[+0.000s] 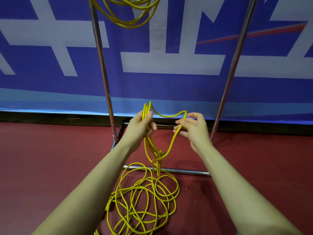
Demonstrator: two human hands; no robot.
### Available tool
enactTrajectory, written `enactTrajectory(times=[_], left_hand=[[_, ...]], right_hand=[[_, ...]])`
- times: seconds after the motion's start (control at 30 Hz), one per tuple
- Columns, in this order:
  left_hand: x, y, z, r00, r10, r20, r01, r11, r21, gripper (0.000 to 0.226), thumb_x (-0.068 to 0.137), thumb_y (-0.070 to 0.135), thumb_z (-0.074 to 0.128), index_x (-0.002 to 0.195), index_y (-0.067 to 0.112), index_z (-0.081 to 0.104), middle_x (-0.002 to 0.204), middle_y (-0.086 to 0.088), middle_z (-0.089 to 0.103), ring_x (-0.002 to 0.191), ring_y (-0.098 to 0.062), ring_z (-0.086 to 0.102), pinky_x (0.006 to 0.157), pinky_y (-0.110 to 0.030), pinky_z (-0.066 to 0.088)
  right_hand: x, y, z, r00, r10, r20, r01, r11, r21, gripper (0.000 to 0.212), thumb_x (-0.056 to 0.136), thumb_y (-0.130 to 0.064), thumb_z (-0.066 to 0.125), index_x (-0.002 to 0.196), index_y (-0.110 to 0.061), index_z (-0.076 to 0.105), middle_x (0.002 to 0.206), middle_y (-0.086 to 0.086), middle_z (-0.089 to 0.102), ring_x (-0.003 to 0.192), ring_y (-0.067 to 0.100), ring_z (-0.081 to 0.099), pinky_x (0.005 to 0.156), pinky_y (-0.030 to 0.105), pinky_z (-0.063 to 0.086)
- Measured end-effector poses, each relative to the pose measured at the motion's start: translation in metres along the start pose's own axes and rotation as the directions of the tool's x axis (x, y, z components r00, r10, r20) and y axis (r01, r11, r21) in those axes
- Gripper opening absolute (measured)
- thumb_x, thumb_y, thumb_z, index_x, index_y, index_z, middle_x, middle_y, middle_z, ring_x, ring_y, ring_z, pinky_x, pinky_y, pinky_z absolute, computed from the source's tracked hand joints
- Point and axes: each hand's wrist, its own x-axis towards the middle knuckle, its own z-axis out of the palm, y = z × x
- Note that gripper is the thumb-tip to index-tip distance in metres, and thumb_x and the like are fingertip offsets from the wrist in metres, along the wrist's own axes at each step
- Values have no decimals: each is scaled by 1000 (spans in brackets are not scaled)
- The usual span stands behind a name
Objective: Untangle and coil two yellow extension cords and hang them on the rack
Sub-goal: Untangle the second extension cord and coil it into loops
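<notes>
- Yellow extension cord (144,200) lies mostly in a loose tangle of overlapping loops on the red floor (50,158), in front of the rack's lower front bar.
- Left hand (144,126) holds several gathered loops of this cord upright, its grip closed around them with fingers and thumb curled.
- Right hand (193,126) pinches 1 strand of the same cord between thumb and fingertips, its grip narrow around that strand.
- Between the 2 hands a short span of cord sags in a shallow curve.
- From the right hand the strand drops to the pile on the floor.
- Second yellow cord (128,14) hangs coiled at the top of the view, between the rack's uprights.
- Metal rack (101,56) stands against a blue and white banner (169,61).
</notes>
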Motion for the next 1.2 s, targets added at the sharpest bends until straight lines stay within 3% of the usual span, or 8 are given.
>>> enactTrajectory(times=[0.17,0.33,0.47,0.57,0.73,0.87,1.03,1.2], left_hand=[[-2,-1,-2,989,-16,146,2,996,93,13,96,7,55,86,13,48,63,-1,61,51,-12,48,52,-21,41],[-9,-7,3,952,-137,275,138,990,17,14,98,2,48,89,13,49,92,-11,73,87,-17,71,82,-30,54],[-15,-4,10,899,-172,403,214,975,-62,20,92,-7,53,90,11,45,99,-18,72,88,-28,72,78,-31,57],[-17,-3,15,911,-154,382,180,983,-33,33,84,-19,56,88,11,42,85,-13,74,76,-25,73,74,-33,58],[-8,0,18,984,-102,146,128,974,-188,38,79,-23,57,81,11,41,74,-11,73,66,-23,73,61,-30,57],[1,6,14,996,-77,46,88,938,-336,36,82,-21,56,83,11,40,77,-12,73,68,-23,73,58,-31,59],[3,13,10,999,-27,-18,20,947,-322,35,83,-20,56,81,11,40,80,-12,73,70,-21,73,63,-36,60],[2,14,7,999,-32,-28,21,940,-342,30,86,-15,56,82,11,41,84,-15,72,74,-23,73,64,-36,61]], right_hand=[[0,-11,2,993,89,77,-107,954,280,15,93,9,45,105,1,51,85,17,62,59,19,68,60,32,59],[3,-23,1,996,13,87,-50,894,445,17,95,6,42,108,1,53,89,14,63,65,17,70,60,26,56],[4,-25,2,995,-33,91,-15,875,484,17,97,6,39,100,-6,51,92,13,62,75,22,72,65,30,58],[7,-23,1,996,-48,80,1,863,505,16,97,6,39,102,-6,49,96,13,62,81,23,71,70,32,59],[4,-8,0,994,44,98,-59,985,160,4,96,-10,51,93,-13,53,90,10,62,79,19,62,72,26,53],[-11,8,3,930,137,340,-35,957,-288,12,89,-13,62,77,-16,64,73,0,61,67,7,55,61,17,41],[-18,8,17,932,4,364,110,950,-292,20,75,-5,76,70,-15,60,65,-7,57,56,-4,49,59,9,39],[-16,12,26,920,-101,379,252,893,-372,22,81,-2,70,70,-16,56,66,-2,55,59,1,46,61,15,39]])
